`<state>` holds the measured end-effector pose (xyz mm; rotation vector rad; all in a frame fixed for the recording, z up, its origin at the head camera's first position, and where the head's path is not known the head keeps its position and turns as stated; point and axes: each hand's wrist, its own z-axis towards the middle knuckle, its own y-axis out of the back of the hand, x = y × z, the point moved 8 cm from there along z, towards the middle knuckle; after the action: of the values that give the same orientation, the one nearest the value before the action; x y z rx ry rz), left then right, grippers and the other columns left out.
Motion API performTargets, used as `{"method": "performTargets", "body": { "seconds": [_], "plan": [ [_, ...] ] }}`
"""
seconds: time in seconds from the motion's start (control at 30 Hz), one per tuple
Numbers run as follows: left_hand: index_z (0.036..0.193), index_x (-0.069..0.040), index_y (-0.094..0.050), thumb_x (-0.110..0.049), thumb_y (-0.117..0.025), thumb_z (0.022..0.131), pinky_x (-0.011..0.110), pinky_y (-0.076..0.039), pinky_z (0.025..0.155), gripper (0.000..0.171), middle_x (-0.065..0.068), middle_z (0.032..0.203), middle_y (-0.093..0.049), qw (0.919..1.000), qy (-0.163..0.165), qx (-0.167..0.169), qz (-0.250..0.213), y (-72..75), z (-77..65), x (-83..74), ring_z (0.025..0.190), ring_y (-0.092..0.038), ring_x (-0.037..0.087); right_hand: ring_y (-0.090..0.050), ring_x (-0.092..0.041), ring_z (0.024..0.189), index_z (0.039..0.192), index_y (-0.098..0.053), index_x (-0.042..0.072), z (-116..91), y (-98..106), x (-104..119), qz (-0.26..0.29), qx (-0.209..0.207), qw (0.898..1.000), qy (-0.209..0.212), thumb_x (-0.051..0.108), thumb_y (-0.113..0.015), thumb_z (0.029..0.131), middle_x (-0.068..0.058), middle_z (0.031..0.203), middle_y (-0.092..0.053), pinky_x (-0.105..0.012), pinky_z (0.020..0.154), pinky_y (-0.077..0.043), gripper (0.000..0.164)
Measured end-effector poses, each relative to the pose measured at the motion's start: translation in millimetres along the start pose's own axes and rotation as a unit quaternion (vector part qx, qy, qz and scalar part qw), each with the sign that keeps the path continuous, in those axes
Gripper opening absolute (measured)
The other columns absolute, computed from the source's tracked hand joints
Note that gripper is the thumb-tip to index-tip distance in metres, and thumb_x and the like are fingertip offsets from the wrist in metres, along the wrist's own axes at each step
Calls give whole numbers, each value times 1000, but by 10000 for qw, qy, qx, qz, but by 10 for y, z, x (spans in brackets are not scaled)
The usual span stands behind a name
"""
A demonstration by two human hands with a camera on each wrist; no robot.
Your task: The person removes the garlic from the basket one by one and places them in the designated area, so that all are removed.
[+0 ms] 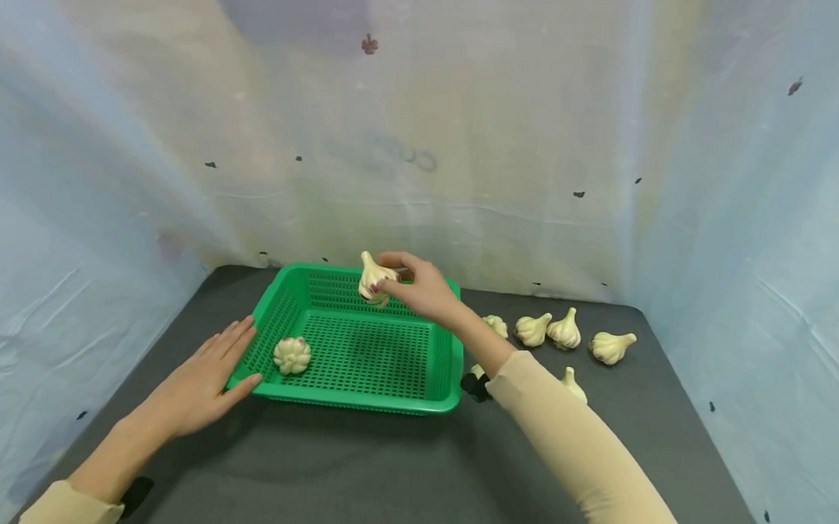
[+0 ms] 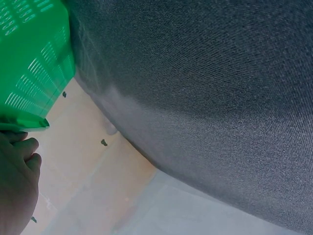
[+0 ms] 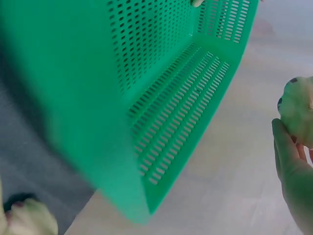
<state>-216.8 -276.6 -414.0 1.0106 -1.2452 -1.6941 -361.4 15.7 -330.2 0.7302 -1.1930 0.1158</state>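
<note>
My right hand [image 1: 421, 287] pinches a garlic bulb [image 1: 375, 280] by its side, above the far part of a green plastic basket [image 1: 364, 400]. The bulb's stem points up. In the right wrist view the same bulb [image 3: 297, 110] shows at the right edge, with the fingers under it. One garlic bulb [image 1: 292, 356] lies in the basket near its left wall. My left hand [image 1: 200, 377] rests along the basket's left rim with straight fingers, the thumb at the near left corner. In the left wrist view the left hand's fingers [image 2: 24, 152] meet the rim from outside.
Right of the basket, several garlic bulbs [image 1: 564, 329] lie on the dark grey table [image 1: 354, 478], some partly hidden behind my right forearm. One bulb [image 1: 611, 348] lies farthest right. A pale plastic sheet [image 1: 425, 137] hangs behind the table and on both sides.
</note>
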Motion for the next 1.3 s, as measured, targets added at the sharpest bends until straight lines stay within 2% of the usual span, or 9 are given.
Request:
{"method": "performTargets", "body": {
  "seconds": [0.23,0.43,0.57,0.67,0.8,0.97,1.07,1.2,1.3],
  "plan": [
    [166,-2,-17,-41,-59,106,39,3,131,83,21,172,-16,9999,64,50,-91,-25,-15,36,158,-15,40,-55,-30,135,151,-54,15,-295,289,-53,189,-386,9988,229,23,-65,102,-7,152,-53,-46,96,-56,51],
    [166,-2,-17,-42,-58,106,35,6,130,83,22,172,-17,9999,54,48,-106,-43,-10,47,156,-19,45,-52,-34,138,154,-53,12,-550,560,-103,406,-837,9952,303,17,-67,100,-12,153,-50,-51,107,-52,55],
    [166,-3,-18,-43,-58,107,36,5,130,82,22,172,-17,9999,66,65,-117,-32,-15,52,155,-20,46,-52,-33,138,154,-52,9,-727,757,-172,499,-1115,9922,255,14,-67,100,-14,154,-51,-50,111,-49,56],
    [166,-2,-19,-42,-58,106,38,4,130,82,21,172,-16,9999,59,64,-115,-26,-21,54,156,-20,45,-52,-32,139,154,-51,8,-880,915,-236,505,-1319,9899,114,13,-66,101,-14,155,-51,-45,109,-51,56],
    [166,-2,-18,-41,-60,106,37,5,130,83,21,172,-16,10000,45,33,-81,-33,-37,69,158,-17,42,-49,-30,141,154,-50,5,-1073,1126,-316,495,-1619,9856,32,11,-66,101,-15,156,-49,-28,106,-50,56],
    [166,-2,-17,-40,-59,106,38,5,130,83,21,172,-16,10000,17,-11,-62,-18,-42,86,159,-14,39,-53,-14,132,154,-49,2,-1338,1397,-421,445,-2044,9778,79,6,-68,100,-17,152,-50,-13,98,-49,58],
    [166,-2,-18,-40,-60,106,36,6,130,83,21,172,-17,10000,9,-46,-66,-5,-42,87,159,-14,38,-55,-3,126,154,-48,1,-1501,1554,-494,355,-2248,9737,98,5,-71,99,-12,149,-51,-12,93,-51,60],
    [166,-2,-18,-40,-60,106,35,6,129,83,21,172,-17,10000,-8,-55,-73,-12,-40,86,159,-14,38,-57,3,120,156,-46,3,-1740,1750,-606,181,-2453,9693,-43,8,-73,98,-6,146,-50,-12,88,-54,64],
    [166,-1,-19,-40,-60,106,37,5,130,83,22,171,-18,10000,-37,-67,-63,-20,-38,86,159,-14,38,-57,6,118,157,-45,4,-1921,1879,-729,-66,-2557,9664,-255,10,-74,98,-9,151,-47,-11,87,-54,66]
  ]
}}
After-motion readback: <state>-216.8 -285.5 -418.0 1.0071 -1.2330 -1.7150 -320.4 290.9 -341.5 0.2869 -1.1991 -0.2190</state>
